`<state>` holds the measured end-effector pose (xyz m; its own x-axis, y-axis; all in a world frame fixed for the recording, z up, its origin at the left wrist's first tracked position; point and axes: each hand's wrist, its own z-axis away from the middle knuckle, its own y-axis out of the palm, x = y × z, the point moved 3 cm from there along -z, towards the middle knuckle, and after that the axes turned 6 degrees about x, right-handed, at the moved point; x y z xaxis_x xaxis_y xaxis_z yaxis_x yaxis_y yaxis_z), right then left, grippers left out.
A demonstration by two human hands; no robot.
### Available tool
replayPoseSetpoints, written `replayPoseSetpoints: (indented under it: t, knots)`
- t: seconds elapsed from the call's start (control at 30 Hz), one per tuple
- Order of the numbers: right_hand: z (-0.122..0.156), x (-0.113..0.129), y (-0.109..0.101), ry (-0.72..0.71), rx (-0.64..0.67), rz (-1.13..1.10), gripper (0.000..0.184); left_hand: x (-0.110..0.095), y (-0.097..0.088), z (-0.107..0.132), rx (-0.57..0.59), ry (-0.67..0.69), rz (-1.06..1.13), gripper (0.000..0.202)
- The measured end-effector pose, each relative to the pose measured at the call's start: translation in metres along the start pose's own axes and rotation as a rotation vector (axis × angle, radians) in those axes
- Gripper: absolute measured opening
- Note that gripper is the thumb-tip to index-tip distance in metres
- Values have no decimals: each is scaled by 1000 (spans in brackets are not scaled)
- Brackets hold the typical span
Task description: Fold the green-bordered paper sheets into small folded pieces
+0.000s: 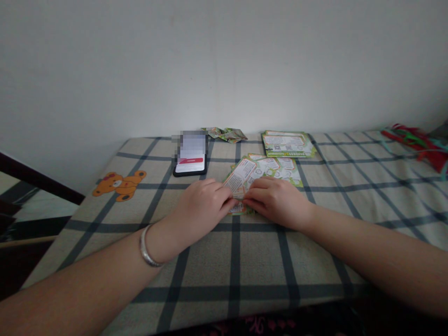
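Both hands meet over the near edge of a printed card (241, 175), white and green with orange trim, tilted over other cards. My left hand (208, 200), with a silver bangle on its wrist, pinches the card's lower left edge. At the lower right edge, the fingers of my right hand (276, 200) are pinched on the same card. Under and behind them, several similar cards (285, 170) lie fanned out on the checked tablecloth (206, 261). The fingertips partly cover the card's near edge.
A stack of cards (287, 143) lies farther back. A phone (191, 163) with a lit, partly blurred screen lies left of it, near crumpled green wrappers (227, 134) by the wall. An orange bear cutout (119, 185) is at left, red and green ribbons (420, 144) at far right.
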<state>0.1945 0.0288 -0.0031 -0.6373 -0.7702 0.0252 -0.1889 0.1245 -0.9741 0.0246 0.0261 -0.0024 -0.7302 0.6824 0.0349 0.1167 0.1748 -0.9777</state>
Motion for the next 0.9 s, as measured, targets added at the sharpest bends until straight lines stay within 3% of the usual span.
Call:
replayPoseSetpoints:
  t: [0.6, 0.9]
  knots:
    - [-6, -6, 4, 77, 40, -61, 24, 1, 3, -3, 49, -20, 9, 19]
    - [-7, -6, 8, 108, 25, -112, 20, -1, 0, -2, -20, -12, -36, 19]
